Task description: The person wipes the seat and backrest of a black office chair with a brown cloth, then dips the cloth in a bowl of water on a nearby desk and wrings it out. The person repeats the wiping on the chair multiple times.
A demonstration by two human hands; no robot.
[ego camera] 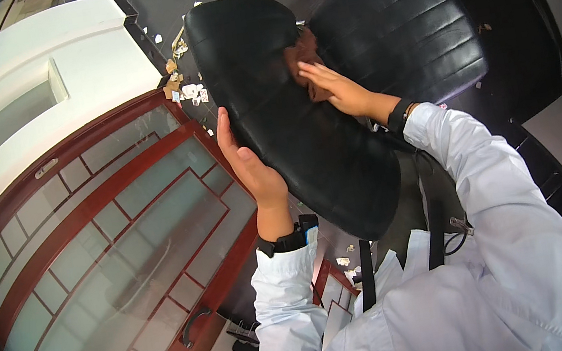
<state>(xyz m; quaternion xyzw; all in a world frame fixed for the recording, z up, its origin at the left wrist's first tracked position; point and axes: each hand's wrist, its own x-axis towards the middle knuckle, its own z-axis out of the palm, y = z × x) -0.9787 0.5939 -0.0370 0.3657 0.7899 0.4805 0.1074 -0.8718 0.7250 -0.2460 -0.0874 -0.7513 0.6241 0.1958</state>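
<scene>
A black leather-look chair with a curved padded backrest (pixel 272 117) stands right in front of me. My right hand (pixel 336 88) presses a brown cloth (pixel 307 51) flat against the backrest's right side, fingers stretched out. Against the backrest's left edge lies my left hand (pixel 252 163), palm inward, with its fingers straight and not wrapped round the padding. Beyond my right hand is a second padded part with stitched rows, apparently the seat (pixel 401 32). How the two parts join is hidden.
To my left is a red-framed frosted-glass door (pixel 151 255) with a dark handle (pixel 195 327). A white wall (pixel 92 45) adjoins it. Paper scraps and several playing cards (pixel 195 94) litter the dark tiled floor (pixel 160 8). Another black padded piece (pixel 555 189) is at the right.
</scene>
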